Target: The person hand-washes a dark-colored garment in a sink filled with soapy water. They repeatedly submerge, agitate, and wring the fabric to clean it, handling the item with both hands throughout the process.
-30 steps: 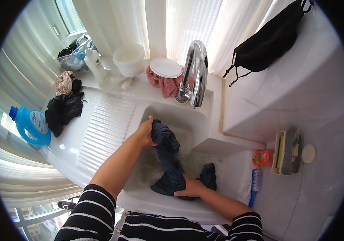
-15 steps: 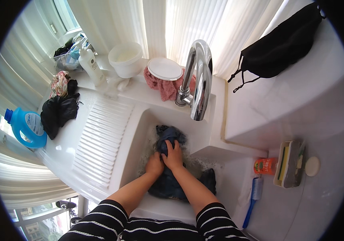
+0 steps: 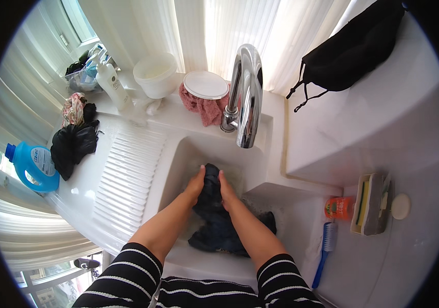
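A soaked dark blue garment [image 3: 214, 226] lies bunched in the white sink [image 3: 176, 159], with cloudy, sudsy water around it. Between my two hands a folded part of it stands up toward the far side of the basin. My left hand [image 3: 196, 185] presses against its left side. Opposite, my right hand [image 3: 226, 191] holds the right side, its fingers fairly straight along the cloth. The garment's lower part spreads out below my wrists, partly behind my right forearm. Above and beyond my hands the chrome faucet [image 3: 249, 97] arches over the sink.
Left of the basin is a ribbed washboard [image 3: 132, 177], with black clothing [image 3: 73, 146] and a blue detergent jug [image 3: 35, 167] past it. A white tub [image 3: 155, 77] and a pink cloth [image 3: 206, 109] sit behind. On the right are a blue brush [image 3: 326, 251] and a sponge holder [image 3: 371, 205].
My hands have drawn apart from their closely gripped position and now flank the cloth on both sides. The garment's bunched upper part has been reshaped between them. The view has shifted slightly.
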Available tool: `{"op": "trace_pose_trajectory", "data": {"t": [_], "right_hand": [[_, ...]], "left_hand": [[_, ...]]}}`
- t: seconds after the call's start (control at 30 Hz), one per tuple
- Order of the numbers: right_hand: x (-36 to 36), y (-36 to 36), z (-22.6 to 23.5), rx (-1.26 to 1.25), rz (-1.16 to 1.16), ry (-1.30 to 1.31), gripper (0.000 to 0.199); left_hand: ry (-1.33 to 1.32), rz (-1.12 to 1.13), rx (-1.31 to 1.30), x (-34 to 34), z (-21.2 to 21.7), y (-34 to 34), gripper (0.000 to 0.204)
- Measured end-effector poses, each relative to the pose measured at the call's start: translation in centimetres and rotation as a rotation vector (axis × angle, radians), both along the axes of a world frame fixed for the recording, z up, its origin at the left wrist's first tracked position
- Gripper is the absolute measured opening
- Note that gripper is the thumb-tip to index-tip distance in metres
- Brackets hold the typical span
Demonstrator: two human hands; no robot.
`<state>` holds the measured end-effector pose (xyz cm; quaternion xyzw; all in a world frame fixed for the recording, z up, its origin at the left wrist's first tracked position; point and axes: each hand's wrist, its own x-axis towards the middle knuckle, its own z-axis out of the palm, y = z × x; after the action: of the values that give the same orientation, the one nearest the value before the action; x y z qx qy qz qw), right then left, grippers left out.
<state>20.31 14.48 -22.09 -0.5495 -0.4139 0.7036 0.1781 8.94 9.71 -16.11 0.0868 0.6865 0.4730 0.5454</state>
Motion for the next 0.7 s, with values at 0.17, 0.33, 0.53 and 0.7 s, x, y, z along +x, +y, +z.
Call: {"op": "trace_pose_trajectory", "data": {"t": [0.17, 0.33, 0.53, 0.7], "right_hand": [[11.1, -6.2, 10.1, 0.406, 0.469, -0.225, 0.054], [13.1, -12.2, 10.9, 1.221, 0.720, -0.555, 0.063], [9.5, -7.3, 5.1, 0.973, 0.853, -0.573, 0.048], [6.2, -2.0, 6.7, 0.646, 0.703, -0.588, 0.039]], "left_hand": [[0.596, -0.759, 0.053, 5.5, 6.8, -8.2, 0.044], [1.077, -0.885, 0.152, 8.9, 4.2, -11.5, 0.035], [1.300, -0.783, 0.282, 5.8, -1.7, -6.2, 0.028], [1.059, -0.790, 0.004, 4.0, -1.8, -0.3, 0.037]]}}
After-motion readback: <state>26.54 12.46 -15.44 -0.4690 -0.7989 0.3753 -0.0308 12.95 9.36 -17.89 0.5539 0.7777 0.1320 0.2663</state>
